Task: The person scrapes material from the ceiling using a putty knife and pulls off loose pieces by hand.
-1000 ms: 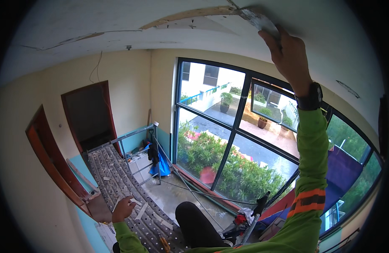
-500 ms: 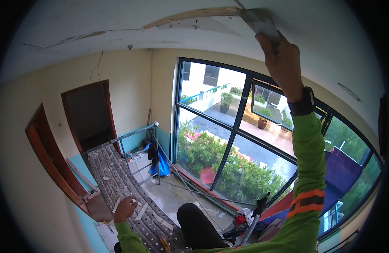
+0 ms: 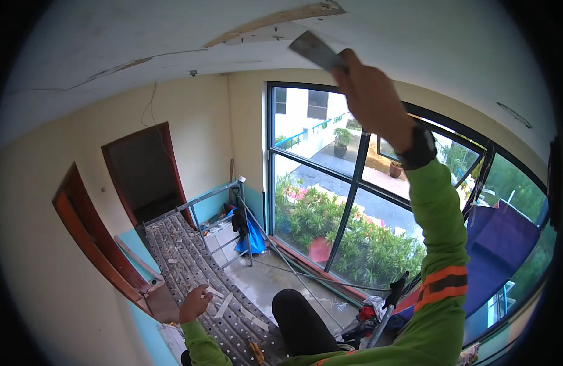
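Raised up near the ceiling (image 3: 171,36), my right hand (image 3: 376,97) grips a putty knife (image 3: 315,50) with a wide flat blade pointing up and left. The blade appears just below a long torn strip (image 3: 275,23) in the ceiling, where brown material shows; whether it touches is unclear. Low down on the left, my left hand (image 3: 196,303) is closed over the perforated metal scaffold platform (image 3: 190,256). A pale scrap (image 3: 213,292) shows at its fingertips, but what the fingers hold is too small to make out. More pale strips (image 3: 223,306) lie on the platform beside it.
An orange-handled tool (image 3: 257,352) lies on the platform near my knee (image 3: 290,311). Scaffold rails (image 3: 214,195) stand at its far end, by a blue bag (image 3: 252,236). A large window (image 3: 354,183) fills the right side. A dark doorway (image 3: 144,174) opens at the back left.
My right hand has moved left and down with the putty knife, away from the torn strip's right end. My left hand stays low over the platform. The whole view has shifted slightly.
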A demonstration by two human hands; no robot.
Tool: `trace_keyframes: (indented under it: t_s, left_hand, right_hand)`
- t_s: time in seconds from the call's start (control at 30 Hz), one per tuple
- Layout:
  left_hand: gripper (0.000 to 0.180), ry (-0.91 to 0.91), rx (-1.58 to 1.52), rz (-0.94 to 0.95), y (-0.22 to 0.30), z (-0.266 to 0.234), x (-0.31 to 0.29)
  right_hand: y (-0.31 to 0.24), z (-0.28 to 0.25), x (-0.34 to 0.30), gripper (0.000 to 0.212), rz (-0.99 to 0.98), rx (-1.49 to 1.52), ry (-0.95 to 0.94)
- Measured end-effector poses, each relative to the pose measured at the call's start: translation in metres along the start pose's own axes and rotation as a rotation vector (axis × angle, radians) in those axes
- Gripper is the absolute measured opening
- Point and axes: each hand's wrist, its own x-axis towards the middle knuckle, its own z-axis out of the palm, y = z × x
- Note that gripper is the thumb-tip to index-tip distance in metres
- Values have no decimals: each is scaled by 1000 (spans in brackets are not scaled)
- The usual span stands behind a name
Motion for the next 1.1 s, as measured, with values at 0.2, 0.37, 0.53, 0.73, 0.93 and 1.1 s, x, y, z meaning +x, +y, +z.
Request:
trace_keyframes:
  t_s: [0.2,0.37,0.53,0.73,0.93,1.1]
  left_hand:
    - [44,2,21,1,5,0,0]
    - [44,-11,27,-11,10,-1,-2]
    - [44,-18,5,-38,-2,0,0]
    - [43,1,22,-51,-4,-6,-5]
    - [42,17,32,-59,-14,-7,-6]
    - [42,32,23,-16,-17,2,-2]
  right_hand:
    - [40,-34,11,15,-168,-302,186]
    - [42,-37,16,20,-164,-437,198]
    - [38,-36,19,22,-147,-423,158]
    - [38,-39,22,19,-193,-568,191]
    - [33,-45,25,20,-262,-681,171]
    - [18,-50,20,17,-229,-767,130]
